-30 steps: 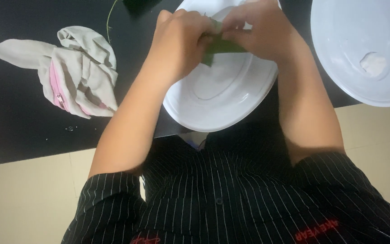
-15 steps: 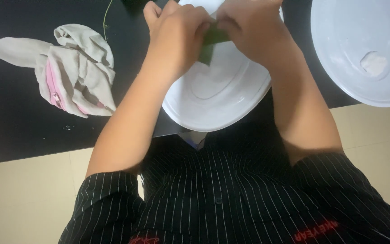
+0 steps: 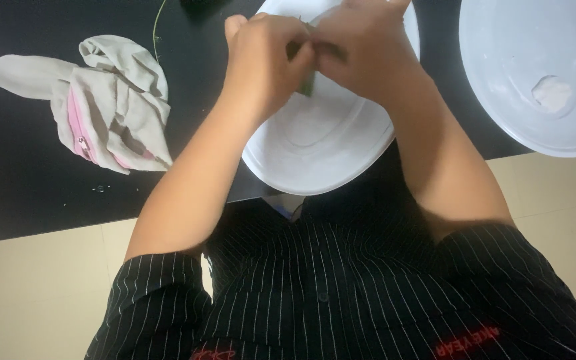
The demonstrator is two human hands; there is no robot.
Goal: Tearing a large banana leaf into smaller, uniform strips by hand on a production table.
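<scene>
Bare tabletop [image 3: 28,193] between cloth [image 3: 108,107] and bowl [image 3: 315,160]

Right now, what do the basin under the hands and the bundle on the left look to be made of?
White basin: likely plastic, smooth, slightly glossy with soft highlights. Beige bundle: woven cloth, matte, creased folds, pink zip edge. Table: black, matte; material unclear.

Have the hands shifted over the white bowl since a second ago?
Yes. Both hands, left hand and right hand, moved toward the white bowl's far rim, away from the person.
</scene>
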